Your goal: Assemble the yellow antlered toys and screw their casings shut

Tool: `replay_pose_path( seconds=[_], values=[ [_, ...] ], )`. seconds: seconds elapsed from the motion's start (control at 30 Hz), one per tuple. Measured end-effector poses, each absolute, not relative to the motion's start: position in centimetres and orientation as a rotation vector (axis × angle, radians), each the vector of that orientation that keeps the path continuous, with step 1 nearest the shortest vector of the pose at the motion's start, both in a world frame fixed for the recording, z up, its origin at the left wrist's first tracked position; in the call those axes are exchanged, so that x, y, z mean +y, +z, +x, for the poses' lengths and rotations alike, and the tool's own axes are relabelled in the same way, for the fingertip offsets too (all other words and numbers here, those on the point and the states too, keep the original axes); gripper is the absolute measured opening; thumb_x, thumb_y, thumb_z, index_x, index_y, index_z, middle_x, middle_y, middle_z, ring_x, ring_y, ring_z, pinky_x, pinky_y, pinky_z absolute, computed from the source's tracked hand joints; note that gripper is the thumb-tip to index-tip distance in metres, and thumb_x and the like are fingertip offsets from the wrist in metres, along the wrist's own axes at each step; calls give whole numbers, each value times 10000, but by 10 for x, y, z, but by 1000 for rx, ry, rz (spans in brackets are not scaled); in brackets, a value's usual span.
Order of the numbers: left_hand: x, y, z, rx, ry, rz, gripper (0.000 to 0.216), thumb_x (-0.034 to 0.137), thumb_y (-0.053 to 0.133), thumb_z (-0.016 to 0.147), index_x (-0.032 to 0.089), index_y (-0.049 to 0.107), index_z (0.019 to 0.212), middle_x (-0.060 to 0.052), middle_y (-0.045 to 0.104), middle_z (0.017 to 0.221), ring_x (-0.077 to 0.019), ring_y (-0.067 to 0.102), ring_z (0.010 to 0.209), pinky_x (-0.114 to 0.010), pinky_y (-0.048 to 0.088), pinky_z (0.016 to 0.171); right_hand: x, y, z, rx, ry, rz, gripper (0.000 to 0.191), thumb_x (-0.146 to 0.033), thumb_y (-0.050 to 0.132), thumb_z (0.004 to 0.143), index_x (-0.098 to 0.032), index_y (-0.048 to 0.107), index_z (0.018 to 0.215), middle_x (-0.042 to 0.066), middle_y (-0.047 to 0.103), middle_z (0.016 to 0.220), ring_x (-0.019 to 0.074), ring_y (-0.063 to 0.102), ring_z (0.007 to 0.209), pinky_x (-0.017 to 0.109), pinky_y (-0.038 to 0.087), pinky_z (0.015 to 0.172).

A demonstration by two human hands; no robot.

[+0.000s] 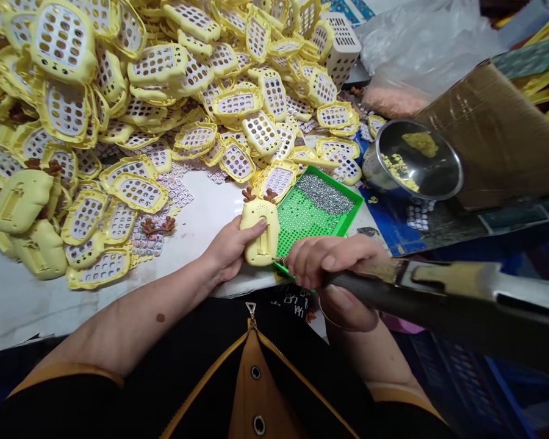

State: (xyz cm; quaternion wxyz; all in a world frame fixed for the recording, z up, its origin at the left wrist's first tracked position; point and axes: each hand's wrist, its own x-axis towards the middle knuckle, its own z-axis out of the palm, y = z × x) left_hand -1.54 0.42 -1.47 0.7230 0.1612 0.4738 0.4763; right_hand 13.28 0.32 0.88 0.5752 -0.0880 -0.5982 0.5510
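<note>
My left hand grips a pale yellow toy housing with brown antlers on top, its back turned up so the battery recess shows. In my right hand is a power screwdriver with a dark grip, my fingers wrapped round it. The screwdriver's tip points at the lower right corner of the housing; whether it sits in a screw hole I cannot tell. Just behind the housing lies a green perforated tray with a heap of small silver screws at its far end.
A large pile of yellow housing shells fills the back and left. Finished-looking yellow backs lie far left. Brown antlers and small printed key pieces are scattered near. A metal bowl and a cardboard box stand right.
</note>
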Motion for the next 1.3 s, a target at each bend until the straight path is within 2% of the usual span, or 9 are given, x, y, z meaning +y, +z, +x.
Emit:
replay_pose_path(
  seconds=[0.2,0.3,0.43,0.57,0.77,0.93,1.13,1.3],
  values=[
    [5,-15,-13,1070,1053,378,294,239,739,709,151,600,952,-50,677,829,-170,620,730,-305,481,716,6,9,131,-1515,1303,-174,170,-186,652,674,-231,559,809,-38,530,544,127,513,441,286,457,432],
    [6,-15,-13,1080,1050,367,288,234,735,710,152,603,953,-49,680,828,-173,624,733,-304,481,717,8,10,129,-1504,1304,-130,141,-170,612,689,-226,540,796,-46,513,522,122,496,422,286,456,421],
    [8,-15,-15,1061,1022,370,274,223,723,721,152,604,958,-57,690,845,-175,632,733,-302,488,702,7,3,131,-1454,1296,-92,139,-189,585,709,-230,541,834,-60,497,519,118,507,420,297,480,441],
    [10,-14,-17,1047,1042,377,250,197,704,739,150,597,960,-72,705,883,-180,645,756,-306,507,723,0,6,137,-1413,1259,-165,256,-203,593,701,-232,581,956,-51,510,550,126,534,456,303,488,450],
    [7,-13,-21,1032,1154,253,322,169,640,794,162,553,1104,-77,704,973,-211,664,878,-376,524,848,-12,33,150,-1530,1102,-244,335,-215,578,754,-222,597,1088,-10,564,571,160,579,484,357,537,500],
    [3,-13,-22,1019,1162,223,357,181,631,810,176,547,1156,-72,699,1001,-227,659,931,-419,516,896,-6,25,143,-1500,1044,-177,363,-212,574,753,-188,595,1114,-15,560,574,153,569,491,343,525,484],
    [2,-11,-20,1034,1173,220,313,172,636,805,161,557,1107,-77,698,983,-214,664,892,-387,527,857,-4,3,134,-1408,1079,-223,354,-209,585,736,-214,583,1090,-34,560,591,144,567,499,330,510,492],
    [0,-10,-17,1066,1186,260,296,202,688,764,154,579,1035,-70,704,932,-205,666,839,-365,521,829,-1,2,127,-1401,1152,-180,263,-161,587,707,-197,591,968,-36,551,583,137,560,497,329,500,505]
  ],
)
